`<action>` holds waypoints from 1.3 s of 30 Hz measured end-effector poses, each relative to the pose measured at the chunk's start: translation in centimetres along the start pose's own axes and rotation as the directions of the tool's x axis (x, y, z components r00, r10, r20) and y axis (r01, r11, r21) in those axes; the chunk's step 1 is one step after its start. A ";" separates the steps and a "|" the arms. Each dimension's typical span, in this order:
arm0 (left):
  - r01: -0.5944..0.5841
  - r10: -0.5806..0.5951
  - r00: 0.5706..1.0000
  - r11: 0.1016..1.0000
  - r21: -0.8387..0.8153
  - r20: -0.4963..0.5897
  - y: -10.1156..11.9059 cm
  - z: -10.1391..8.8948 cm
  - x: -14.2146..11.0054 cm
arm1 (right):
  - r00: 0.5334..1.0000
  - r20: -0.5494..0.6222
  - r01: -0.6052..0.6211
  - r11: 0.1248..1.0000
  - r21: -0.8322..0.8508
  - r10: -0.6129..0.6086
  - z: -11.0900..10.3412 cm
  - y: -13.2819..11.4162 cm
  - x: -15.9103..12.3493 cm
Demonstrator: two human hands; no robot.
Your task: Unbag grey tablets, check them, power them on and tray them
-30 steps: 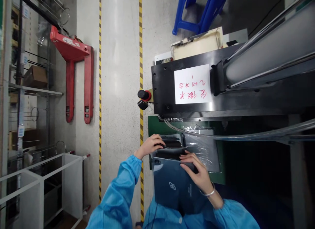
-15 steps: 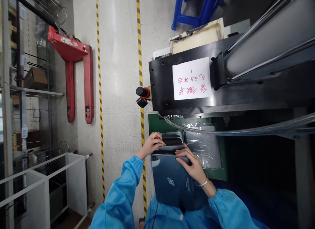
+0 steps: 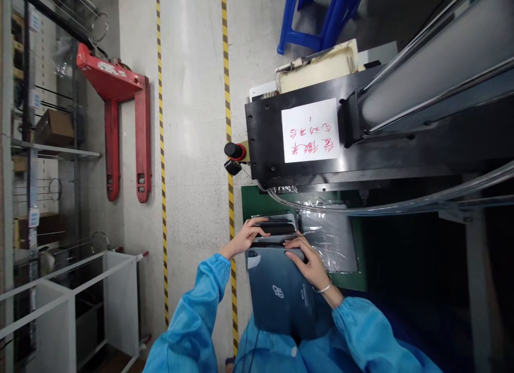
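A dark blue tablet (image 3: pixel 277 292) with a rear camera and a pale logo stands tilted against my body, its back face towards me. My right hand (image 3: pixel 309 258) grips its upper right edge, thumb on the back face and fingers over the top. Behind it, several dark slab-like tablets (image 3: pixel 277 228) stand in a row, edges up. My left hand (image 3: pixel 249 236) holds the left end of that row, fingers curled over the top edges. Which slabs its fingertips touch is partly hidden.
Plastic-wrapped flat sheets (image 3: pixel 329 239) lie on a green mat (image 3: pixel 251 202) at right. Above them are a black machine plate (image 3: pixel 265 137) with a paper label and hanging hoses (image 3: pixel 385 210). A red pallet jack (image 3: pixel 142 132) and grey shelf frame (image 3: pixel 68 303) stand left.
My right hand has shifted slightly left and up with the view. The blue tablet's top edge has tipped slightly upward in view. Both hands keep their holds.
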State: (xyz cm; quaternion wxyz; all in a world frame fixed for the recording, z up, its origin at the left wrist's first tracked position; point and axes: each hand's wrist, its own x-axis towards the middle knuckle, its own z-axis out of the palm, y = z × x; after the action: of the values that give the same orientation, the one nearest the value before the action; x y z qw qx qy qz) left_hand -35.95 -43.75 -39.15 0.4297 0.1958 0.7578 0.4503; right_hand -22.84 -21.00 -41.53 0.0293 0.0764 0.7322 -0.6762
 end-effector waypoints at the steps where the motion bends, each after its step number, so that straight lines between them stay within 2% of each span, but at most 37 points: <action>1: 0.002 -0.002 1.000 1.000 -0.001 0.011 0.1 -0.1 0.2 | 1.000 0.003 0.000 1.000 -0.003 0.000 0.0 0.0 0.0; 6: -0.014 0.015 0.999 1.000 -0.004 0.041 0.4 -0.5 0.7 | 1.000 0.020 0.011 1.000 -0.017 -0.011 0.0 0.0 0.0; 16: -0.068 0.072 0.995 0.996 0.064 -0.075 1.1 0.5 0.1 | 1.000 0.028 0.015 1.000 -0.018 -0.014 -0.1 0.0 -0.1; 25: -0.095 0.106 0.993 0.978 0.185 -0.053 1.8 0.6 -0.3 | 1.000 0.018 0.015 1.000 -0.014 -0.015 -0.1 0.0 -0.1; 28: -0.093 0.108 0.993 0.969 0.227 -0.056 1.7 1.0 -0.4 | 1.000 0.018 0.020 1.000 -0.012 -0.020 -0.1 0.0 -0.1; 34: -0.070 0.120 0.982 0.949 0.308 -0.146 1.4 2.6 -0.6 | 0.999 0.008 0.040 0.999 -0.012 -0.040 0.0 0.1 -0.1; 39: -0.071 0.125 0.986 0.918 0.389 -0.113 1.7 3.0 -0.3 | 0.999 -0.011 0.040 0.999 -0.009 -0.040 0.2 0.1 -0.2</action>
State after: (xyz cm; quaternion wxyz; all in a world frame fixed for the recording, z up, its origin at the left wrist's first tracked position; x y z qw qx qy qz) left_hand -33.49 -41.49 -38.23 0.3073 0.2827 0.8480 0.3265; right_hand -22.68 -21.16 -41.66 0.0122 0.0654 0.7365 -0.6731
